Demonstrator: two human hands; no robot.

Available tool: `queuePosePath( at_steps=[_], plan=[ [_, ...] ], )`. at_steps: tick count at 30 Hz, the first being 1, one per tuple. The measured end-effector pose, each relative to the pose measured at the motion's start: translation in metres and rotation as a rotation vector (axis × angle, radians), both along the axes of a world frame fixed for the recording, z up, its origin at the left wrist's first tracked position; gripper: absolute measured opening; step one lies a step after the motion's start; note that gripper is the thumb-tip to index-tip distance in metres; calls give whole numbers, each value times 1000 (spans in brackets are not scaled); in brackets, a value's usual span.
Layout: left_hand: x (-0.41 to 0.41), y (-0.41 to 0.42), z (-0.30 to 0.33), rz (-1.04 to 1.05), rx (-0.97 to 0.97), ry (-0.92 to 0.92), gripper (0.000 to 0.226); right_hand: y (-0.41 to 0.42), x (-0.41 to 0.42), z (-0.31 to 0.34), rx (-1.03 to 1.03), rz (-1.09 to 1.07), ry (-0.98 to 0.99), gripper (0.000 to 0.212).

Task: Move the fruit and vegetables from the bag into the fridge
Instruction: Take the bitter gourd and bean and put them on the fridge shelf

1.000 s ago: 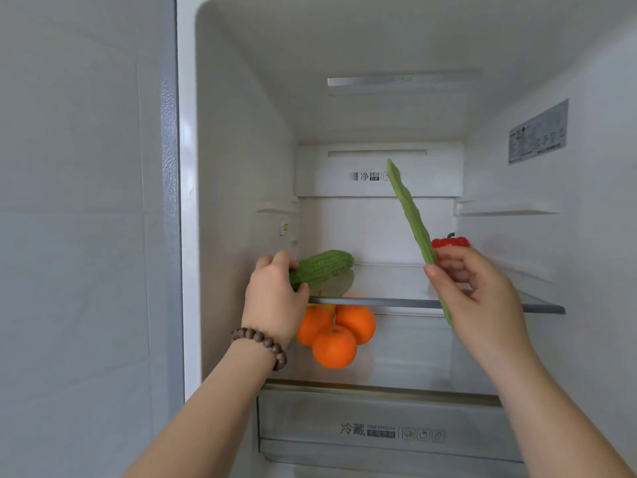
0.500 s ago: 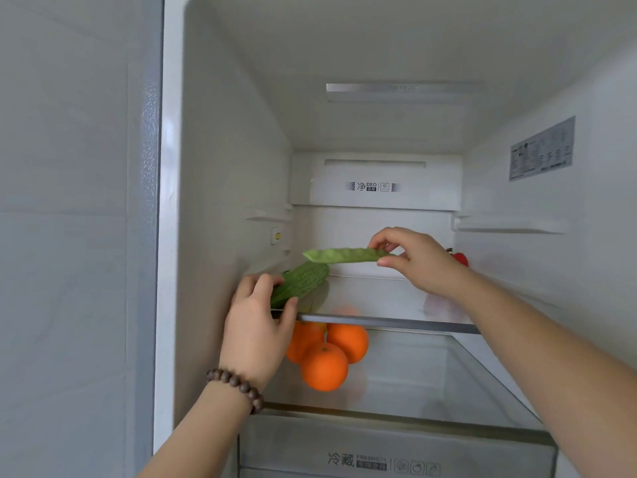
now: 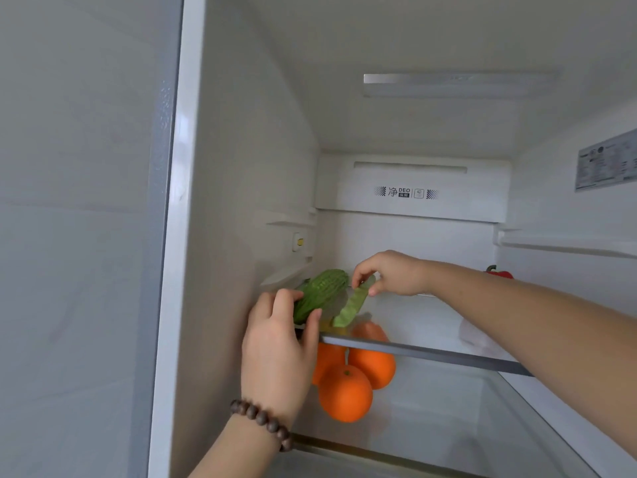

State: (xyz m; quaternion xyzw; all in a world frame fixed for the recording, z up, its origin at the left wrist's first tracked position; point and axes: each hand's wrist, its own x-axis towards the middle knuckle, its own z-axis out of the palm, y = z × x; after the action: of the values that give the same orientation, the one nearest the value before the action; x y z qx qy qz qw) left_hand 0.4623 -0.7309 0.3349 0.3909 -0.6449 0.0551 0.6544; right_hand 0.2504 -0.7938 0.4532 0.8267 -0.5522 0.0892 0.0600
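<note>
Right hand (image 3: 393, 274) has swung the flat green pod (image 3: 351, 307) from level to tip-down on the glass shelf (image 3: 424, 353), still pinching it. Left hand (image 3: 279, 343) still grips the bitter gourd (image 3: 320, 293) at shelf's left edge.

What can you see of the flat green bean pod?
The flat green bean pod is long, thin and pale green, with a slightly bumpy surface. It slants down toward the front edge of the glass fridge shelf, beside the ridged bitter gourd. The right hand pinches its upper end; its lower tip sits at the shelf.
</note>
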Motion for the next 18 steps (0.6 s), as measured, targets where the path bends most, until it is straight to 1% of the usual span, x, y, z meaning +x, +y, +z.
queuePosePath(
  at_steps=[3,6,14,18],
  plan=[
    [1,-1,-2,6,-21,-24,22,-9,4,-8,9,6,32,32],
    [1,-1,-2,15,-26,-34,21,-12,4,-14,9,7,12,34],
    [-3,2,3,31,22,-22,20,-4,4,-18,-4,-1,-123,44],
    [-2,3,3,34,49,-64,21,21,10,-24,-20,-53,-255,40]
  ],
)
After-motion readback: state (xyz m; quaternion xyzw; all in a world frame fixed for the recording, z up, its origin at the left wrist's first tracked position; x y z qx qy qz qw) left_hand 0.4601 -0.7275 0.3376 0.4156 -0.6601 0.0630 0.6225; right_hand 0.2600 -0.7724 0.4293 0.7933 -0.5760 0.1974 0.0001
